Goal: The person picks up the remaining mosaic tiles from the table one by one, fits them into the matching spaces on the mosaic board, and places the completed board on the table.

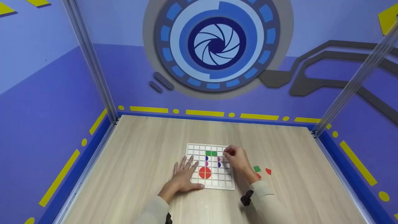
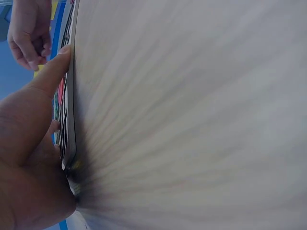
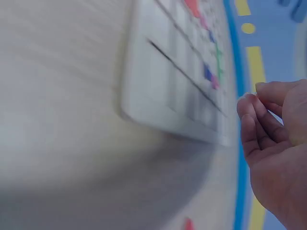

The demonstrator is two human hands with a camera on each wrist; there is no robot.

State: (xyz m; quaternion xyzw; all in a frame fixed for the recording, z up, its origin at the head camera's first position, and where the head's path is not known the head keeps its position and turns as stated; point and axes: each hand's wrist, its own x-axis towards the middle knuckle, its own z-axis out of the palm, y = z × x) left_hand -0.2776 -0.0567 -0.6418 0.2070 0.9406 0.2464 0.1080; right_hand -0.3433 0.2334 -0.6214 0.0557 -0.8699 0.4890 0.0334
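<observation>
The left hand [image 1: 185, 175] is laid flat with fingers spread on the near left corner of the board [image 1: 227, 183], its thumb along the near edge. The right hand [image 1: 235, 158] is held over the far right part of the board with fingers curled together; whether a piece is pinched cannot be told. The board is a white square grid lying mid-desk [image 1: 124, 161]. Set in it are a green bar [image 1: 211, 153], a red disc [image 1: 205, 172] and small blue and pink halves [image 1: 206, 161]. On the desk just right of the board lie a green square [image 1: 257, 169] and a red piece [image 1: 268, 171], apart from each other.

Only the head view shows the whole grid. In the left wrist view the board's edge [image 2: 71, 120] is seen side-on against the thumb [image 2: 50, 76]. In the right wrist view the curled fingers [image 3: 254, 124] are seen beside the blurred board [image 3: 168, 91].
</observation>
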